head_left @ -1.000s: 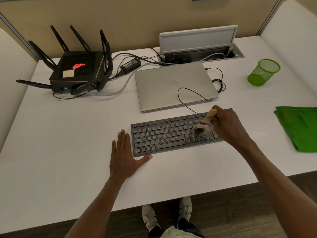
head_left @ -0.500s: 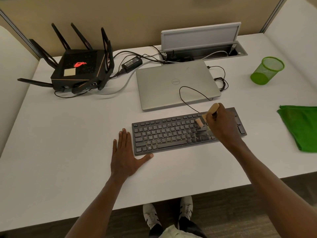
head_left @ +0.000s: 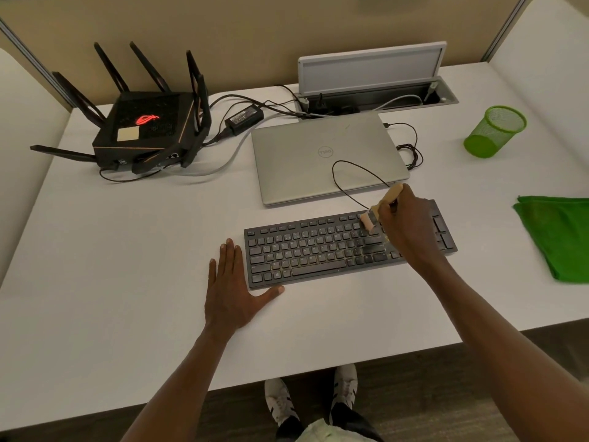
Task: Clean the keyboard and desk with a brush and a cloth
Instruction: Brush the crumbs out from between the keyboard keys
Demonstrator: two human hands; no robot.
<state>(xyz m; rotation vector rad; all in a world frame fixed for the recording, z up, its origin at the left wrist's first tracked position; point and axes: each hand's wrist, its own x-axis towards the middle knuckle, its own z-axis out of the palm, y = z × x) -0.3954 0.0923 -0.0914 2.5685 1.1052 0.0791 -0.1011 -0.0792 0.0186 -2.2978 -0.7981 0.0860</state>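
While the left hand (head_left: pixel 231 291) lies flat on the tabletop (head_left: pixel 127 298) bracing the keyboard (head_left: pixel 318 250), the right hand (head_left: pixel 411 224), its grip clenched on the brush (head_left: pixel 385 202), has swept bristles from mid-rows up to the top-right keys; cloth (head_left: pixel 557 237) untouched, so wiping remains.

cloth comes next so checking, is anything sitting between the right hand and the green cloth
Nothing visible does. The right hand, gripping the wooden-handled brush over the dark grey keyboard, has only the keyboard's right end and bare white desk between it and the folded green cloth. The green mesh cup stands farther back.
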